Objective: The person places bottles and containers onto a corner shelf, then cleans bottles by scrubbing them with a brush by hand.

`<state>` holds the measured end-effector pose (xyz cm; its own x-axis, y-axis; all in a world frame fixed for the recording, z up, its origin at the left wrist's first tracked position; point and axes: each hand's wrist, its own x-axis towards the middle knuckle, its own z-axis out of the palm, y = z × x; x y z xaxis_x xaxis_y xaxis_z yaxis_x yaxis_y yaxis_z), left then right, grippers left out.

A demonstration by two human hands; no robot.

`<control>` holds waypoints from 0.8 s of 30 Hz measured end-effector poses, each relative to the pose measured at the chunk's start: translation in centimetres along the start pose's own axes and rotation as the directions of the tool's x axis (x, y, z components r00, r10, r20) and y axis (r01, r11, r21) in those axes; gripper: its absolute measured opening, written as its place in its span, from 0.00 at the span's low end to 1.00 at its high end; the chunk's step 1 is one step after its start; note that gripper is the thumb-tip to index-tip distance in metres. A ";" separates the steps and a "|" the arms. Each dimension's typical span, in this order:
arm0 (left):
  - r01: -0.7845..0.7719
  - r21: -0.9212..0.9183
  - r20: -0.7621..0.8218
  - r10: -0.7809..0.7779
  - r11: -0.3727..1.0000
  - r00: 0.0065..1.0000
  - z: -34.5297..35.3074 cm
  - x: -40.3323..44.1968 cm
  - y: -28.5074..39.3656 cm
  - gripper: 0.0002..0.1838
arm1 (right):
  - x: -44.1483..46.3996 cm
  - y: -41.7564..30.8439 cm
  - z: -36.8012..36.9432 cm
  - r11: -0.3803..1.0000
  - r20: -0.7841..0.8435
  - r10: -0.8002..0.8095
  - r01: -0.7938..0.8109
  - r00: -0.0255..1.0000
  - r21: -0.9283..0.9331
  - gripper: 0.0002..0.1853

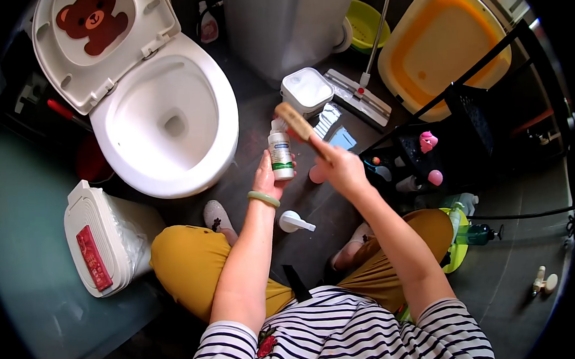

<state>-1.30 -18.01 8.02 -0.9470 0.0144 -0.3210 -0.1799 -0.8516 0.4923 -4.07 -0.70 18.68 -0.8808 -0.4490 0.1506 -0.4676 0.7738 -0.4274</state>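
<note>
Upright in my left hand (269,178) is a small white bottle (281,156) with a green and blue label. My right hand (344,169) is closed round the handle of a wooden brush (295,122), whose head is tilted over the top of the bottle. The brush's bristle side faces the bottle's top; whether they touch I cannot tell. On the dark floor below my hands lies a white pump top or cap with a spout (295,222). A pink object (316,173) stands just left of my right hand, partly hidden.
A toilet (167,124) with its lid raised is at the left, above a lidded bin (89,242). Beyond my hands are a white tub (307,91), a floor squeegee (360,98) and a leaning yellow basin (443,48). A black rack (470,121) stands at the right.
</note>
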 end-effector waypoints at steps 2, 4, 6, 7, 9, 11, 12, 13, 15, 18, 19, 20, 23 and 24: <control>-0.013 -0.016 0.022 0.013 1.000 1.000 0.6 -0.2 0.3 0.24 | 0.8 0.6 -0.1 0.982 -0.004 0.076 -0.074 0.997 0.172 0.25; -0.016 -0.042 0.040 0.017 0.999 0.999 0.8 -0.4 0.4 0.23 | 0.6 1.4 0.0 0.883 0.101 0.204 -0.228 0.974 0.410 0.26; -0.036 -0.048 0.060 0.039 0.998 0.997 0.9 -0.4 0.7 0.24 | -0.6 1.4 0.0 0.879 0.086 0.186 -0.205 0.979 0.431 0.26; -0.034 -0.047 0.057 0.036 0.998 0.998 0.9 -0.5 0.7 0.24 | -1.1 1.2 -0.1 0.875 0.065 0.162 -0.174 0.985 0.452 0.27; -0.038 -0.048 0.083 0.041 0.998 0.996 0.9 -0.5 0.8 0.23 | -1.4 0.8 0.3 0.857 0.063 0.136 -0.149 0.989 0.493 0.27; -0.041 -0.043 0.097 0.045 0.998 0.994 0.8 -0.5 0.9 0.23 | -1.2 0.3 0.9 0.873 -0.058 0.022 0.009 0.998 0.487 0.27; -0.042 -0.042 0.117 0.047 0.998 0.992 0.8 -0.5 0.8 0.23 | -1.0 0.0 0.9 0.848 0.020 0.028 -0.035 0.999 0.528 0.27; -0.039 -0.040 0.116 0.044 0.998 0.992 0.5 -0.4 0.7 0.23 | -0.7 -0.7 0.9 0.848 0.020 0.031 -0.037 0.999 0.529 0.27; -0.024 -0.060 0.129 0.032 0.998 0.991 0.1 0.0 0.5 0.24 | -0.3 -1.9 0.4 0.974 0.044 -0.050 0.039 0.998 0.223 0.27; -0.078 -0.080 0.063 0.083 0.994 0.995 0.5 -0.3 0.7 0.25 | -1.5 -0.1 1.4 0.968 0.028 -0.009 0.002 1.000 0.251 0.26; -0.084 -0.084 0.062 0.090 0.993 0.994 0.5 -0.2 1.1 0.25 | -1.9 1.5 2.2 0.946 -0.042 0.000 0.014 0.999 0.323 0.26; -0.093 -0.069 0.072 0.098 0.993 0.993 0.4 -0.2 1.6 0.25 | -2.1 2.7 2.2 0.928 0.014 0.065 -0.065 0.998 0.366 0.26; -0.117 -0.025 0.072 0.118 0.993 0.990 0.6 -0.2 1.7 0.25 | -1.7 2.8 1.3 0.835 0.106 0.195 -0.222 0.975 0.504 0.25; -0.115 -0.003 0.053 0.115 0.993 0.992 0.6 -0.3 1.5 0.25 | -1.2 1.8 0.6 0.834 0.108 0.202 -0.228 0.974 0.503 0.25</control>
<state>-1.46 -19.03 9.31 -0.9742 -0.0558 -0.2186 -0.0688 -0.8493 0.5234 -3.83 0.97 17.18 -0.9435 -0.3295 -0.0358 -0.1507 0.5229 -0.8389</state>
